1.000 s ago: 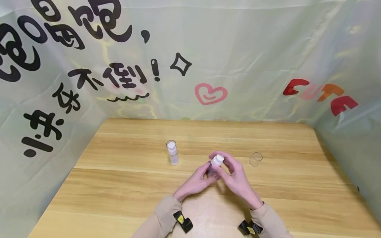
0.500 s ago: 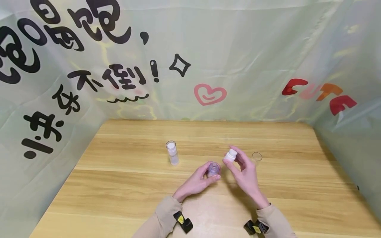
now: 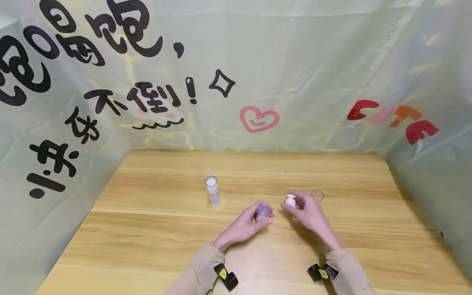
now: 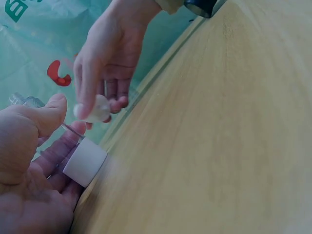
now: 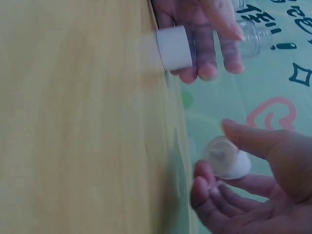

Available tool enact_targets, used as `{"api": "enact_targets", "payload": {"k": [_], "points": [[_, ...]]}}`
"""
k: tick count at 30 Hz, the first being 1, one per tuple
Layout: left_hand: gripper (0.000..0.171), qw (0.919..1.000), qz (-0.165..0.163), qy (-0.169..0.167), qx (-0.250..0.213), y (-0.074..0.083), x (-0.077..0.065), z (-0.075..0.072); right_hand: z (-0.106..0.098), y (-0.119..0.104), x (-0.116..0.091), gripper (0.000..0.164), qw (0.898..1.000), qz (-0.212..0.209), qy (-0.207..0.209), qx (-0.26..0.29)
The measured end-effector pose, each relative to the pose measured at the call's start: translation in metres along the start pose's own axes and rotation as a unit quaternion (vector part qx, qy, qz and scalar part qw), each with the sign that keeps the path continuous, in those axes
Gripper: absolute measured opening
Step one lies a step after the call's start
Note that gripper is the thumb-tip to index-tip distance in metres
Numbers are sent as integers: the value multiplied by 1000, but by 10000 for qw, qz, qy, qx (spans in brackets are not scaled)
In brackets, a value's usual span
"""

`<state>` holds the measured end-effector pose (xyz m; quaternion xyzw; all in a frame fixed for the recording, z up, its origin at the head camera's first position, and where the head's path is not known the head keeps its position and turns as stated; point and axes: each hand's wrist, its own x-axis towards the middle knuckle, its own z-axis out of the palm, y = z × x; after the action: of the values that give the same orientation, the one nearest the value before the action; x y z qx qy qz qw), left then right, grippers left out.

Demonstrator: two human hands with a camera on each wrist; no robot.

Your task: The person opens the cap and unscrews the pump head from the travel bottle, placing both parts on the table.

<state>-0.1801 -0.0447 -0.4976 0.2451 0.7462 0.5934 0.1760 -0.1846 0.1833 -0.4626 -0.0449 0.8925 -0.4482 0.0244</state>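
Observation:
A small clear bottle [image 3: 263, 212] with a white lower section [image 5: 174, 48] stands with its neck open and uncovered. My left hand [image 3: 241, 227] grips it around the body, thumb in front. Between the thumb and fingers of my right hand [image 3: 312, 214] is a white pump top [image 3: 290, 200], apart from the bottle and to its right. The right wrist view shows the underside of that pump top [image 5: 229, 157], facing the camera. Further back on the left, a second bottle [image 3: 214, 196] with a white top stands upright under a clear cover.
A clear round cap [image 3: 323, 197] is on the wooden table [image 3: 155, 237], just behind my right hand, which partly hides it. A printed fabric sheet [image 3: 313, 73] rises along the table's back and both sides.
My right hand has lifted the pump top off the bottle, carried it to the right and lowered it towards the table. The left hand with the bottle has stayed nearly in place.

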Motion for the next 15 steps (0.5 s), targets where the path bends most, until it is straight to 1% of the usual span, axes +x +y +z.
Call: {"api": "enact_targets", "payload": {"k": [2,4,9,15], "points": [[31,10000,17,-15,-19,0,0,0,-2,1,2,55,9997,163,-159,-124],[31,10000,46,-24,-49,-1,0,0,-3,3,3,54,9990,215,-218,-313],[31,9999,61,-35,-80,-1,0,1,-4,4,8,56,9971,187,-256,-698],[31,10000,46,-15,-79,1,0,1,-5,4,13,60,9959,232,-364,-792]]}}
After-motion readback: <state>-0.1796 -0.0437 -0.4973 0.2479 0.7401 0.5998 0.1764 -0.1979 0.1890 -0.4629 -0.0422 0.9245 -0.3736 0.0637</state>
